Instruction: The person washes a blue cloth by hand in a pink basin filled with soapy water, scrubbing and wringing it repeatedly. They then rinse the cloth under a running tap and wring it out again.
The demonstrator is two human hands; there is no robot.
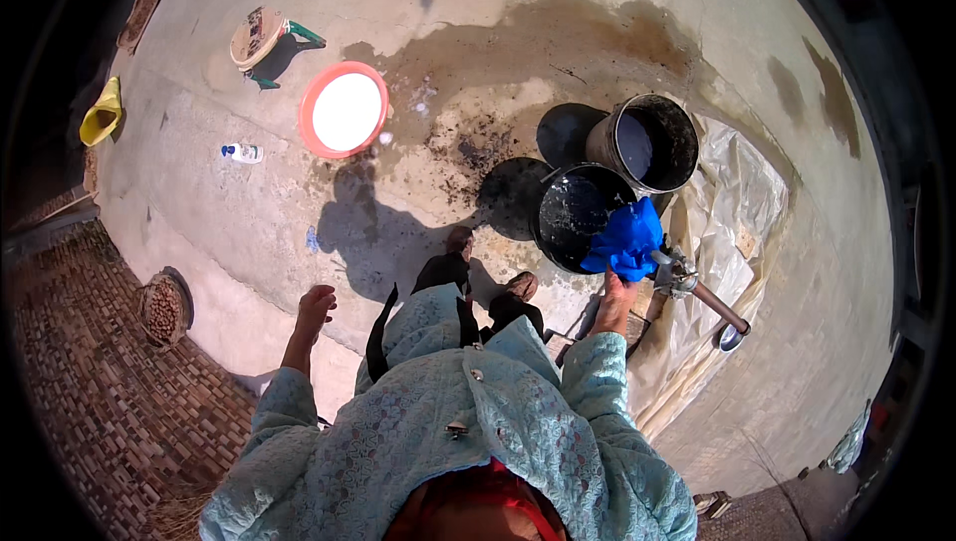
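In my right hand (615,304) is a crumpled bright blue cloth (631,238), held over the near right rim of a black bucket (545,210). Dark water with pale suds shows inside that bucket. Beside the cloth stands a metal hand pump or tap (677,277) with a long brown handle; whether my hand touches it I cannot tell. My left hand (316,311) hangs over the concrete on the left, fingers curled in, with nothing visible in it.
A second dark bucket (687,142) holds greyish liquid. Farther left are a pink basin (310,126) with glaring white contents, a stool (257,38) and a white bottle (242,152). Plastic sheeting (742,187) covers ground right of the buckets. A basket (165,310) sits by brick paving.
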